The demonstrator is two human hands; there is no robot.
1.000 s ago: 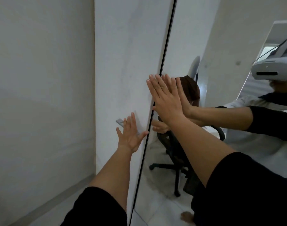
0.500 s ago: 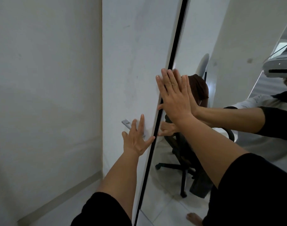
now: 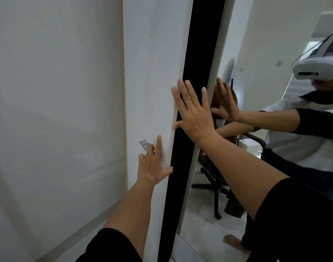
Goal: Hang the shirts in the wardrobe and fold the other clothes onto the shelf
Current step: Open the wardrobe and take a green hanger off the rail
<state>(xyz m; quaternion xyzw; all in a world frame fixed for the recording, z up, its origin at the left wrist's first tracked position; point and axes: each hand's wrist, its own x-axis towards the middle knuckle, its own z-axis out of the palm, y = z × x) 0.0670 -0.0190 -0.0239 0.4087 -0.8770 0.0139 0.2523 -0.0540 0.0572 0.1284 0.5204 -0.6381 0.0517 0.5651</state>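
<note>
Two wardrobe doors stand in front of me: a white door (image 3: 150, 72) on the left and a mirrored door (image 3: 237, 167) on the right. A dark gap (image 3: 182, 148) runs between them. My left hand (image 3: 152, 163) lies flat on the white door, fingers spread, beside a small grey handle (image 3: 144, 143). My right hand (image 3: 192, 112) is spread across the gap, its fingertips and thumb on the white door's edge. Neither hand holds anything. No clothes are in view, and the wardrobe's inside is black.
A plain white wall (image 3: 58, 110) fills the left side, with a skirting strip near the floor. The mirror reflects a person's arms and headset, a black office chair (image 3: 216, 188) with brown cloth on it, and a tiled floor.
The thin dark line between the doors has widened into a broad black gap. My right hand has moved from the mirror onto the white door's edge. My left hand stays by the handle.
</note>
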